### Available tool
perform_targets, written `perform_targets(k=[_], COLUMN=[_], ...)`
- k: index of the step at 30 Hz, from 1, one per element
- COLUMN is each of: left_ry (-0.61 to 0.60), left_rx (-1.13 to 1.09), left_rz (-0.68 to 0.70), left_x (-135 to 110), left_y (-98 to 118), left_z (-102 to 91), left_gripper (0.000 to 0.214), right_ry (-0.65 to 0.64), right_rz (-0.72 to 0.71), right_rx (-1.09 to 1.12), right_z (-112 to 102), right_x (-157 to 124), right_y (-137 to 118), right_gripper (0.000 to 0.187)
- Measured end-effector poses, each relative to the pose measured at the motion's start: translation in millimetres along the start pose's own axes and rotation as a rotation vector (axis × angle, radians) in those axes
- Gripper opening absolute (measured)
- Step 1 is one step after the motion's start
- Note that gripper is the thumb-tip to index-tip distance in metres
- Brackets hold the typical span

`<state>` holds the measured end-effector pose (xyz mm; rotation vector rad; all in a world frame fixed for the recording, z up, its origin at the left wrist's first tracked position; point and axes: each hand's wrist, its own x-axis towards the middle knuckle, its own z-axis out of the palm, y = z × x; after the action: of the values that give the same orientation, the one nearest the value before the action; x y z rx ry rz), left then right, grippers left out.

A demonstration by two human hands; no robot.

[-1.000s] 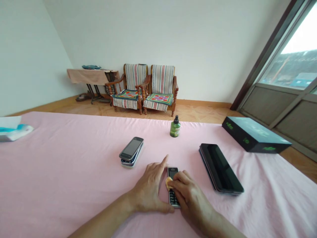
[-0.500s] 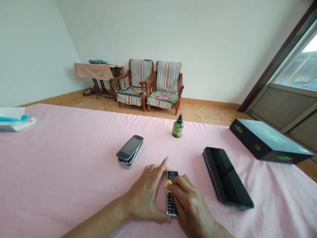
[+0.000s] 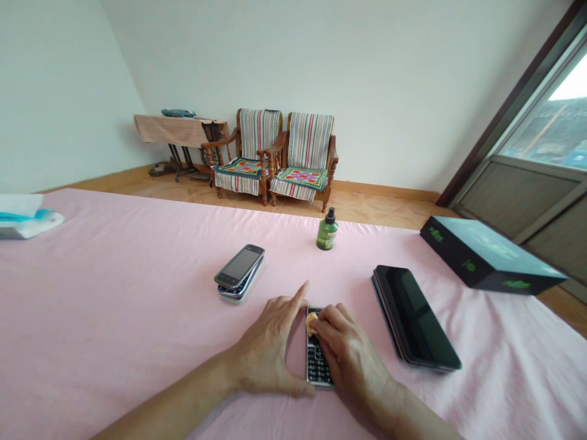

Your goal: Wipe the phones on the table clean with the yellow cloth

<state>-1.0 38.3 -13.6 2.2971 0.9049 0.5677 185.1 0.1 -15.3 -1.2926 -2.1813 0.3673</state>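
A black keypad phone (image 3: 316,357) lies on the pink sheet (image 3: 137,293) between my hands, its upper end partly hidden. My right hand (image 3: 346,348) is over that upper end, pinching a small yellow cloth (image 3: 312,324) against the phone's face. My left hand (image 3: 268,345) rests just left of the phone, with the thumb at its lower left corner and the index finger raised. Up and left of my hands lies a stack of silver-edged touchscreen phones (image 3: 239,272). A stack of black tablets (image 3: 415,318) lies right of my right hand, not touching it.
A green bottle with a black cap (image 3: 327,231) stands beyond the phones. A black and teal box (image 3: 486,256) lies at the sheet's right edge, and a tissue pack (image 3: 25,217) at the left. Two wooden armchairs (image 3: 270,156) stand against the far wall.
The whole view has shifted slightly with my head. Both hands stay at the keypad phone, and the yellow cloth remains at its upper end under my right fingers.
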Motion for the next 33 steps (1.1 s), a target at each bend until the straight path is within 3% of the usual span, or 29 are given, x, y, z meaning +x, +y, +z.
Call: perform_targets(k=[5, 14, 24, 29, 33], left_ry=[-0.005, -0.001, -0.008, 0.000, -0.003], left_rx=[-0.015, 0.001, -0.002, 0.019, 0.019], left_rz=[0.034, 0.011, 0.004, 0.019, 0.023], left_x=[1.3, 1.5, 1.7, 1.6, 2.1], left_y=[-1.3, 0.0, -2.2, -3.8, -3.5], left_z=[0.4, 0.2, 1.3, 2.0, 1.6], left_gripper=[0.146, 0.144, 0.144, 0.143, 0.142], right_ry=[-0.049, 0.056, 0.023, 0.045, 0.033], right_rz=[-0.016, 0.056, 0.087, 0.164, 0.153], right_rx=[0.004, -0.001, 0.067, 0.070, -0.002], right_z=[-0.6, 9.3, 8.6, -4.2, 0.1], right_x=[-17.4, 14.5, -24.2, -29.5, -26.4], right_y=[-11.3, 4.4, -15.4, -8.3, -14.4], right_gripper=[0.025, 0.024, 0.024, 0.026, 0.023])
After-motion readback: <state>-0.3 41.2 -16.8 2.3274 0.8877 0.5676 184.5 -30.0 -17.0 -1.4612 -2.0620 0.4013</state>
